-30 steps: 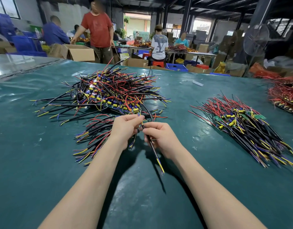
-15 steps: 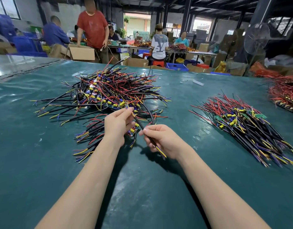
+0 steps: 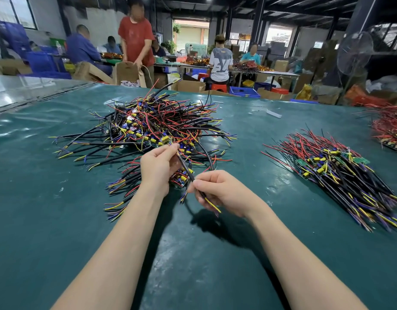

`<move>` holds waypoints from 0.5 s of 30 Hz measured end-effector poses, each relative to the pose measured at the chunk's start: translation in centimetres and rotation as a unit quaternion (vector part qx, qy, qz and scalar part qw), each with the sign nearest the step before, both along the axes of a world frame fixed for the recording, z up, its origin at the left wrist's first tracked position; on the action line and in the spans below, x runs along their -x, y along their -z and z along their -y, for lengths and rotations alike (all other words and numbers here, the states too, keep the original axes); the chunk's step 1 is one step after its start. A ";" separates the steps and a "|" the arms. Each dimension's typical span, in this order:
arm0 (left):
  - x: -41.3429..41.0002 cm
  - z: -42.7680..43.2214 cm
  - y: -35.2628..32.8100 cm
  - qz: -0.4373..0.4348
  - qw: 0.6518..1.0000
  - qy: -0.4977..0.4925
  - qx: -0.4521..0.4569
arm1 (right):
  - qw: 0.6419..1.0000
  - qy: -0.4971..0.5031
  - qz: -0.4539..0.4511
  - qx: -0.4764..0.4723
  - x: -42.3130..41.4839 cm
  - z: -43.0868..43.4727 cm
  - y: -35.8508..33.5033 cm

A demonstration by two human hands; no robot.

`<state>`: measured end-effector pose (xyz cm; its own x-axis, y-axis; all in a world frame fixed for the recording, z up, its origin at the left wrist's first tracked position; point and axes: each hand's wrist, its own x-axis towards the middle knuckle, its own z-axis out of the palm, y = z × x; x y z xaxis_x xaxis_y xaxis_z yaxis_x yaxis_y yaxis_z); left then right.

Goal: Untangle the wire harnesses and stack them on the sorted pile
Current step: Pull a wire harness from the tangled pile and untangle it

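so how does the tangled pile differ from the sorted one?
Wires in the tangled pile jut every way; in the sorted pile they lie parallel. The tangled pile mounds up; the sorted pile lies flatter. At the tangled pile's near edge the left hand and right hand grip a harness; the sorted pile is untouched. Shared: red, black and yellow wires, green table.

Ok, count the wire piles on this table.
3: tangled pile at centre, sorted pile to the right, red pile cut off at the far right edge. More possibly offscreen.
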<state>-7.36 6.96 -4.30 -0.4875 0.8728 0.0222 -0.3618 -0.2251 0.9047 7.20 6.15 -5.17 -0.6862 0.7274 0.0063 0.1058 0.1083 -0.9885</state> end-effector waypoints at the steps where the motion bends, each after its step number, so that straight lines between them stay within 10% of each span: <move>1: 0.4 -0.2 -0.1 0.008 1.000 -0.014 -0.009 | 1.000 -0.010 0.012 0.017 -0.3 -0.1 -0.1; 15: 1.7 -0.1 0.0 0.040 0.999 -0.023 0.021 | 0.995 -0.064 0.075 0.019 0.3 0.4 -0.3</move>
<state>-9.06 7.08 -4.33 -0.5261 0.8487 -0.0541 -0.4235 -0.2063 0.8821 6.92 5.75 -4.89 -0.7640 0.6320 -0.1295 0.2405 0.0928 -0.9662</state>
